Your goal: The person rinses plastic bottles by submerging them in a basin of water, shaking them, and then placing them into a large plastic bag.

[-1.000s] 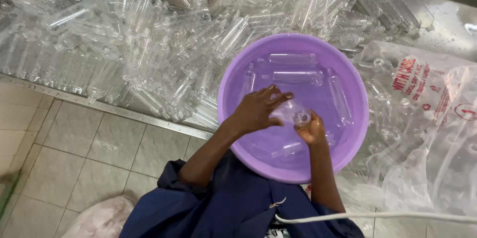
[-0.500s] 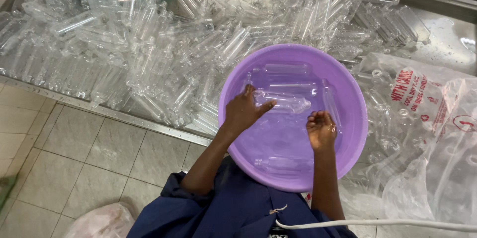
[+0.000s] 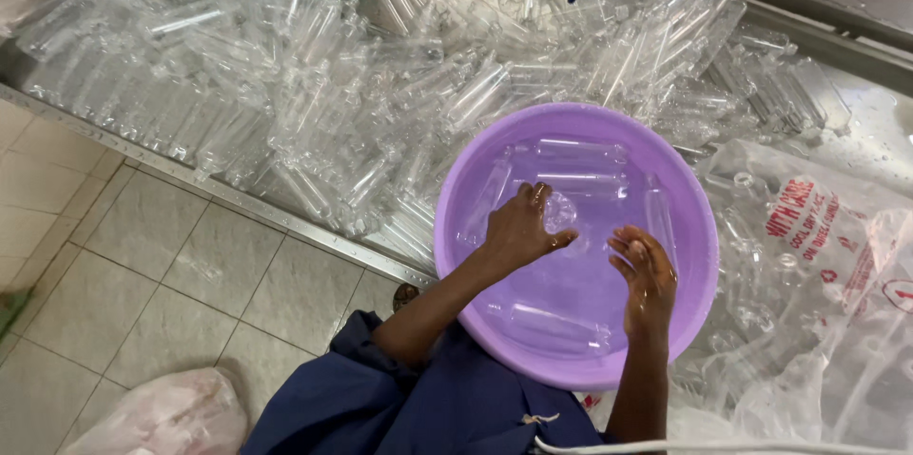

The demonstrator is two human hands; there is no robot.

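Two hands work in a purple basin (image 3: 456,255) at centre frame: left hand (image 3: 518,227) grip closed on a clear plastic bottle (image 3: 559,212), right hand (image 3: 647,270) grip spread apart, wet.

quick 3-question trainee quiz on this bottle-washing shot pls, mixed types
1. True or false: the purple basin holds clear plastic bottles.
2. Which hand has its grip on a bottle? A left hand B right hand C neither
3. Fill in: the heap of clear bottles lies on a ___ tray.

Key: 1 true. 2 A. 3 metal; the right hand hangs open over the basin, holding nothing.
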